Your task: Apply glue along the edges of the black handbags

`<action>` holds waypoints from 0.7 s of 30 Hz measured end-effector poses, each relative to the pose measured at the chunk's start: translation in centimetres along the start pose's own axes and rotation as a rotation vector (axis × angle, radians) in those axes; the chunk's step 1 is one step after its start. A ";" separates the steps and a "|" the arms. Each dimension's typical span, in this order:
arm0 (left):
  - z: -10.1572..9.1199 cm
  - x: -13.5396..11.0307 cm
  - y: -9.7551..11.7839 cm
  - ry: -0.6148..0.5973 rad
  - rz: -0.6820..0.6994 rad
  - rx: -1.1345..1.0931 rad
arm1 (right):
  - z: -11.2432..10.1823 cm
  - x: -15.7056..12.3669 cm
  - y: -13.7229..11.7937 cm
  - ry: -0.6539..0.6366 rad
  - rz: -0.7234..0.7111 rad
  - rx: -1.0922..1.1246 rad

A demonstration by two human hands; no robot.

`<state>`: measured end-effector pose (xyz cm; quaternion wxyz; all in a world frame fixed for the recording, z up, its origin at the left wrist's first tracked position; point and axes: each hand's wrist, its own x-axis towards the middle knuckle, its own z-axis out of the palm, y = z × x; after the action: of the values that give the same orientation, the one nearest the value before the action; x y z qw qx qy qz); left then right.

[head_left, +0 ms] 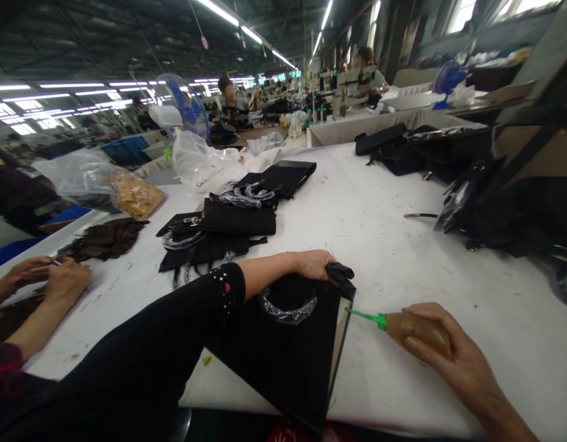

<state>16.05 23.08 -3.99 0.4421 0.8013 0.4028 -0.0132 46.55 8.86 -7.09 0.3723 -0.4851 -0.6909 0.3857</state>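
A black bag lies in front of me on the white table, its round handle wrapped in clear plastic. My left hand reaches across it, fingers closed on a folded black flap at the bag's far right corner. Along the bag's right edge a pale strip shows. Wrapped in my right hand is a squeeze bottle of brownish liquid with a thin green nozzle. The nozzle's tip points left and is at or close to the pale strip; contact is hard to tell.
More black bags are piled beyond my left arm, and others lie at the right. A co-worker's hands work at the left beside brown fabric. Plastic bags and a blue fan stand farther back.
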 end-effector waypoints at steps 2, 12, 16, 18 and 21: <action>0.0 0.0 -0.1 -0.002 0.002 0.003 | 0.0 -0.2 0.2 -0.031 0.005 0.009; 0.1 0.2 -0.3 -0.018 -0.011 -0.034 | 0.1 -1.7 -0.7 -0.141 -0.080 0.021; 0.2 0.3 -0.6 -0.015 -0.005 -0.027 | 0.3 -1.6 -0.7 -0.121 -0.082 0.021; 0.3 0.4 -0.7 -0.009 0.004 -0.023 | 0.3 -1.6 -0.7 -0.071 -0.078 -0.003; 0.3 0.3 -0.7 -0.009 0.015 -0.043 | 0.3 -2.1 -0.9 -0.222 -0.075 0.034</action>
<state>15.89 23.25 -4.74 0.4612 0.7946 0.3949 -0.0047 46.48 6.64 -6.69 0.3158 -0.4066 -0.7391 0.4345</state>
